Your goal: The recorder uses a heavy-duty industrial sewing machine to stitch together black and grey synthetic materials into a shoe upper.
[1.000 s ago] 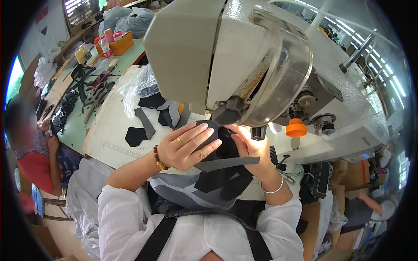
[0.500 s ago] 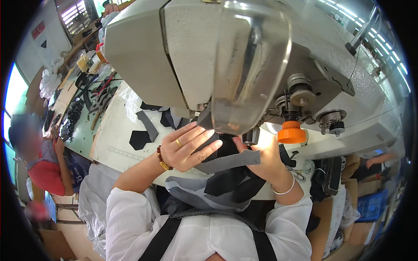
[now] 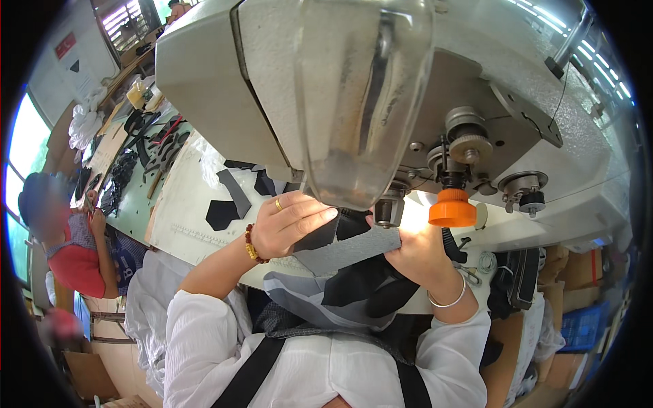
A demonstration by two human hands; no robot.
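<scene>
Head view: grey fabric strip point(image 3: 350, 251) lies just in front of the sewing machine point(image 3: 197, 85). Right hand point(image 3: 423, 255) touches its right end, grip hidden. Left hand point(image 3: 289, 224), fingers extended, rests on dark fabric point(image 3: 320, 236). Black cut piece point(image 3: 220, 215) lies leftward.

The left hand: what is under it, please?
From under the left hand a dark grey piece shows, with a lighter strip next to it. Anything directly beneath the hand is covered, so I cannot tell what lies there.
</scene>
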